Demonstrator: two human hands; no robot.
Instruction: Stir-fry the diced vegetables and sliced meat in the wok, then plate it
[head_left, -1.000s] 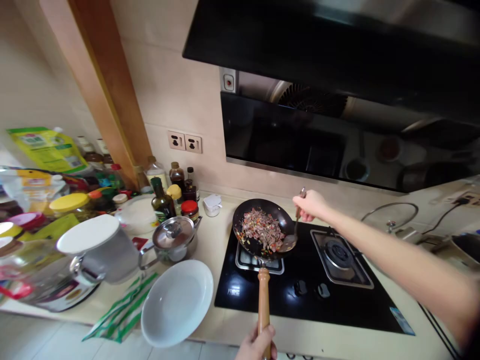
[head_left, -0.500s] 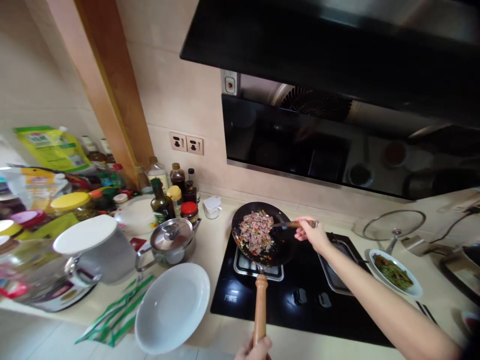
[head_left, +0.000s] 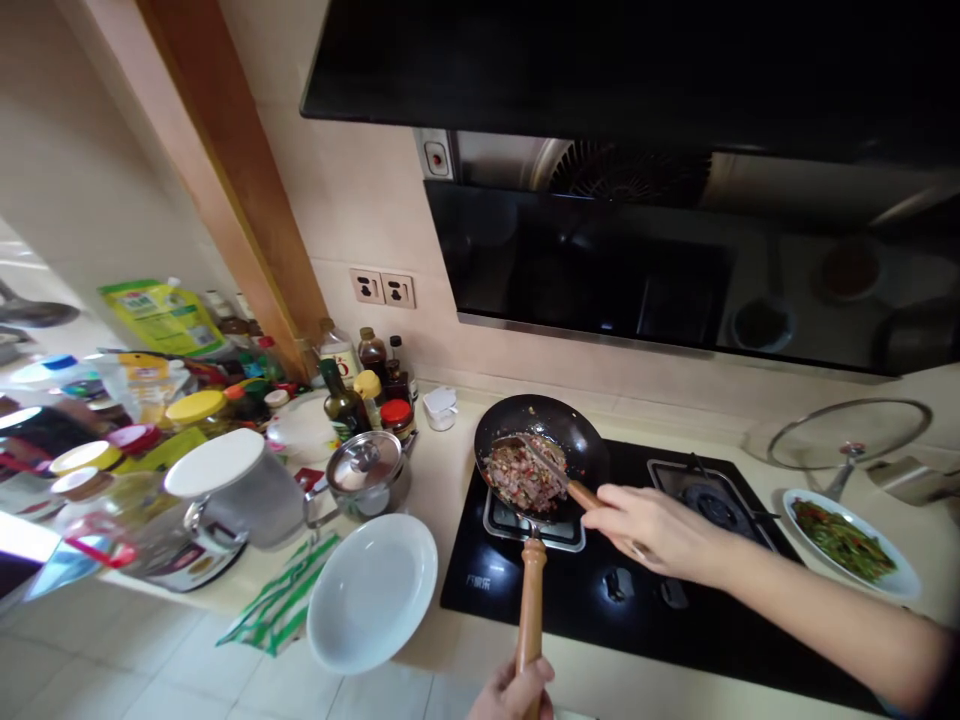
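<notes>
A black wok (head_left: 579, 436) sits on the left burner of the black gas hob (head_left: 592, 590), holding chopped meat with red and green bits (head_left: 525, 476). My left hand (head_left: 514, 692), at the bottom edge, is closed round the end of the wok's long wooden handle (head_left: 531, 600). My right hand (head_left: 654, 528) reaches in from the right and grips the wooden handle of a metal spatula (head_left: 541, 462), whose blade lies on the food near the wok's left side.
An empty white plate (head_left: 373, 592) lies left of the hob on a green striped cloth (head_left: 274, 612). A small lidded steel pot (head_left: 366, 474), a white pot (head_left: 240, 484), bottles and jars crowd the left counter. A plate of greens (head_left: 847, 542) and glass lid (head_left: 847, 436) sit right.
My right hand has drawn back toward me, from the wok's far right rim to its near right side, swinging the spatula across the food. The camera view shifted left and down.
</notes>
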